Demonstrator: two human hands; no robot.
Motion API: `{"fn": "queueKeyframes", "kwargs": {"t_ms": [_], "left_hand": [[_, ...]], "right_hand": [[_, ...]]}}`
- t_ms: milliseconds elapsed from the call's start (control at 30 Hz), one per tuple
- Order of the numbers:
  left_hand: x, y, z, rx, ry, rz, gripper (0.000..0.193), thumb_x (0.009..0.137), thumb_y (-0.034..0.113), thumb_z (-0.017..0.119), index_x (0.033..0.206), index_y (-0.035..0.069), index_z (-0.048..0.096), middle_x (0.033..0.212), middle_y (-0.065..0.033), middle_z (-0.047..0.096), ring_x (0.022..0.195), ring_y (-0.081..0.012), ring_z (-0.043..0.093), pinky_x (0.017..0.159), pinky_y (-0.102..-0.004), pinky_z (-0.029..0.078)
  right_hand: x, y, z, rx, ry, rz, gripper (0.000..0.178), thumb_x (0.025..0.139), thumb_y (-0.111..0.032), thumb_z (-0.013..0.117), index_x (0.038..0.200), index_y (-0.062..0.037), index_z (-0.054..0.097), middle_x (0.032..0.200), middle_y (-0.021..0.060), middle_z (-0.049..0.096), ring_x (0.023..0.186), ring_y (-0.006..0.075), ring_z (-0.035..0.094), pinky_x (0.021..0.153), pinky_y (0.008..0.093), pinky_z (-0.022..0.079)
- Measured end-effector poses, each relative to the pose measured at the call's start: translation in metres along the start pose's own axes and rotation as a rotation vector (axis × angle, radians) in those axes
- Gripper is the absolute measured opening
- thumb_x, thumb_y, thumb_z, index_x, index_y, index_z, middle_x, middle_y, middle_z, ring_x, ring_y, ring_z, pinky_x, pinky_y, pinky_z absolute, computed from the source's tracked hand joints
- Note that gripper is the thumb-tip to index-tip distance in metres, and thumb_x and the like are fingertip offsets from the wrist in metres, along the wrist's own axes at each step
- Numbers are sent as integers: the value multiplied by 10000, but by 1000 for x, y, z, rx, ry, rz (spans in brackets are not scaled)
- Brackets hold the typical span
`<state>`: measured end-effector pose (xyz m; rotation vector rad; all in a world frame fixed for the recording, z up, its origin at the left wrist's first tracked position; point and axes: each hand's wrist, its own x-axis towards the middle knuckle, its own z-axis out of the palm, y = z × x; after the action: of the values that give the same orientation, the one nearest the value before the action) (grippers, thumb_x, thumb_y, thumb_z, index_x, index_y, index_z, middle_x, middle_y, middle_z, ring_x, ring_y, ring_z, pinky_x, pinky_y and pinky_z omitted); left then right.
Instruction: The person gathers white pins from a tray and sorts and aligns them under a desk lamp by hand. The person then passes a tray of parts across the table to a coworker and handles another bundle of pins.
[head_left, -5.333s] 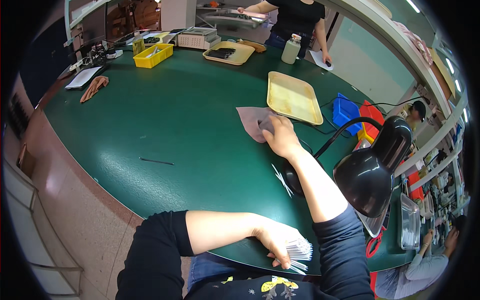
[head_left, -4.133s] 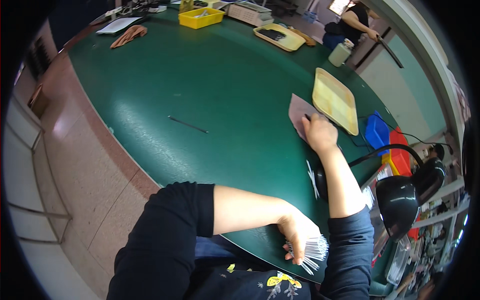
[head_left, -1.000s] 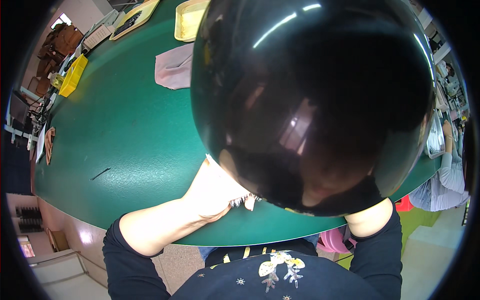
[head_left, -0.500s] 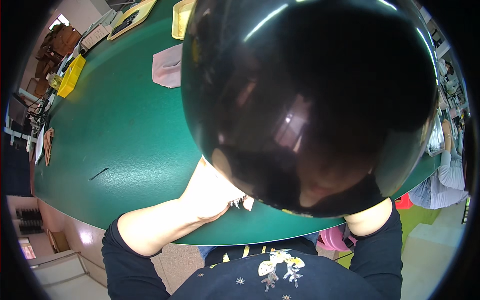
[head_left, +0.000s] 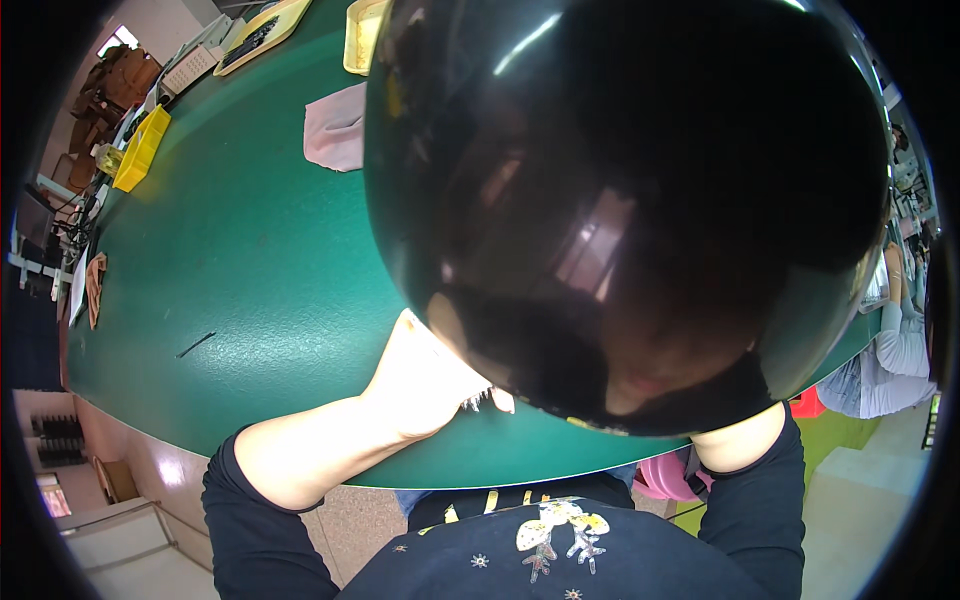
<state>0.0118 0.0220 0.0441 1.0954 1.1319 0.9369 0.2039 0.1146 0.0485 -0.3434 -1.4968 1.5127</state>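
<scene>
A large, glossy black balloon-like round thing (head_left: 640, 200) fills the upper right and middle of the view. Its smooth, bulging surface carries reflections. My left hand (head_left: 425, 375) lies at its lower left edge, seemingly partly behind it, brightly lit, with most of its fingers hidden. A fingertip and a small silvery bit, too small to name, show just beneath the black curve. Of my right arm only the bare wrist (head_left: 740, 440) and dark sleeve appear; that hand is covered by the black thing. How either hand holds it cannot be made out.
On the green table (head_left: 230, 270) lie a pink cloth (head_left: 335, 128) and a thin dark strip (head_left: 197, 344). Trays stand along the far edge, one holding black pieces (head_left: 262, 35); a yellow bin (head_left: 143, 148) sits at left. Another person in pale clothing (head_left: 885, 365) is at far right.
The black round thing looks slightly larger, its right edge reaching further right; whether it swelled or came nearer I cannot tell. My arms have hardly moved.
</scene>
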Motion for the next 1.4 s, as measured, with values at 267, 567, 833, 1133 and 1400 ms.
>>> {"fn": "queueKeyframes", "kwargs": {"t_ms": [267, 567, 833, 1133, 1400], "left_hand": [[3, -10, 1, 146, -24, 168, 130, 671, 18, 608, 544, 14, 634, 531, -64, 605, 475, -91, 576, 493, -220, 482], [9, -19, 15, 395, -94, 171, 50, 686, 67, 652, 654, 31, 664, 604, -94, 627, 562, -116, 611, 567, -234, 489], [8, 21, 5, 56, -79, -85, 150, 730, 14, 538, 637, -8, 654, 542, -64, 605, 451, -74, 541, 510, -202, 465], [6, -8, 6, -479, 68, -152, 213, 703, -56, 577, 501, -56, 510, 477, -185, 519, 446, -238, 564, 530, -358, 534], [7, 8, 5, -224, 31, -197, 84, 743, -63, 514, 786, -107, 456, 456, -158, 485, 412, -261, 556, 439, -374, 521]], "right_hand": [[-1, 0, -2, 2, 6, -6, 463, 630, 26, 678, 1054, 51, 495, 971, 124, 564, 861, 177, 562, 722, 282, 475], [0, 4, -4, 21, 2, -10, 467, 623, 30, 679, 1053, 53, 496, 975, 126, 564, 864, 178, 562, 724, 281, 474], [0, 5, -8, 28, 0, -13, 471, 618, 33, 681, 1051, 55, 498, 978, 128, 564, 866, 179, 562, 726, 280, 474], [-4, 3, -7, 6, 3, -1, 476, 612, 36, 683, 1050, 58, 499, 981, 131, 564, 870, 180, 562, 728, 280, 473], [-6, 5, -9, 11, 9, 7, 480, 606, 39, 685, 1049, 60, 501, 984, 133, 564, 872, 181, 562, 730, 279, 473]]}}
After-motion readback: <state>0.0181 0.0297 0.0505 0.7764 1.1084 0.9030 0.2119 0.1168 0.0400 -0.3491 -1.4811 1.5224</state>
